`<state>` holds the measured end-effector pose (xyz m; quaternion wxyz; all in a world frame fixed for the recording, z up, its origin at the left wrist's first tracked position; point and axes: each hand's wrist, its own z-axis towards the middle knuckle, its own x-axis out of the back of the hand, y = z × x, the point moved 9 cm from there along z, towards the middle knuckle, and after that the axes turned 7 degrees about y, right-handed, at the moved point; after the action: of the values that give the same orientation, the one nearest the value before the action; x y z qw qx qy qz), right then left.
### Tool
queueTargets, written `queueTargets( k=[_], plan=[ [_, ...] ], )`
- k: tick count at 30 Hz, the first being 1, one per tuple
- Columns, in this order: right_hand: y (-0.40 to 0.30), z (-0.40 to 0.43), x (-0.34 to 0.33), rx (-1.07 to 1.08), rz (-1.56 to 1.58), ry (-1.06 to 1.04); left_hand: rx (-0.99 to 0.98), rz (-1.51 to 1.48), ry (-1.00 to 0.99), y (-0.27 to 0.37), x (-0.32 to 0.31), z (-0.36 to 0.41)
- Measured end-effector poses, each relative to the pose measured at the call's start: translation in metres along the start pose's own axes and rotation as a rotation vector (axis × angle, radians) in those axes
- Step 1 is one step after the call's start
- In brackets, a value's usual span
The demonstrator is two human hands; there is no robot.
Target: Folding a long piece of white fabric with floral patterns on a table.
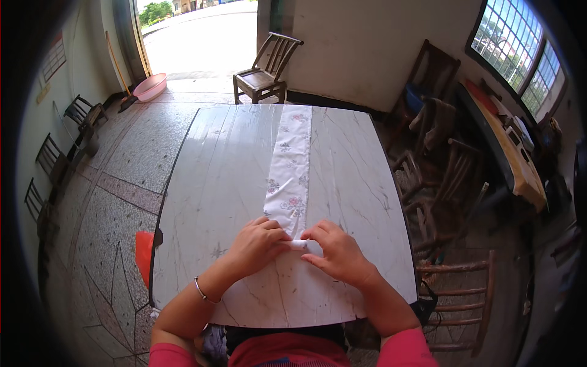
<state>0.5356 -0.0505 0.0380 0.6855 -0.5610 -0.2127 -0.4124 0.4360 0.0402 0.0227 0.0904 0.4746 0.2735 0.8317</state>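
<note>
A long strip of white floral cloth (293,165) lies down the middle of a marble-patterned table (220,165), from its far edge towards me. The near end of the strip is rolled into a small tight roll. My left hand (263,243) grips the left end of this roll, fingers over it and thumb on the near side. At the right end is my right hand (337,252), its thumb and index finger apart on either side of the roll; whether they touch the cloth is hard to tell. Between the hands the middle of the roll shows.
A wooden chair (260,78) stands beyond the table by the open doorway. More wooden chairs (440,215) crowd the right side, one close to the near right corner. An orange-red plastic bag (144,257) hangs at the left edge. A pink basin (150,87) sits on the floor.
</note>
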Motion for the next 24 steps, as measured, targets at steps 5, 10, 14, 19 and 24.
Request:
queueTargets(
  k=[5, 10, 14, 19, 24],
  plan=[
    [-0.003, 0.0, -0.009, 0.025, -0.032, 0.027, -0.009, -0.034, -0.023, -0.001, 0.0, 0.0],
    [-0.004, 0.001, -0.01, 0.043, -0.055, 0.037, 0.029, -0.056, -0.126, -0.001, -0.003, 0.0],
    [0.001, 0.001, -0.011, 0.049, -0.038, 0.065, 0.056, -0.116, -0.091, -0.005, 0.003, 0.001],
    [0.006, 0.004, -0.012, -0.043, -0.074, 0.023, 0.11, -0.065, -0.112, -0.017, 0.007, -0.001],
    [0.006, 0.003, -0.012, -0.029, -0.106, 0.052, 0.102, -0.017, -0.087, -0.015, 0.011, -0.001]
  ],
)
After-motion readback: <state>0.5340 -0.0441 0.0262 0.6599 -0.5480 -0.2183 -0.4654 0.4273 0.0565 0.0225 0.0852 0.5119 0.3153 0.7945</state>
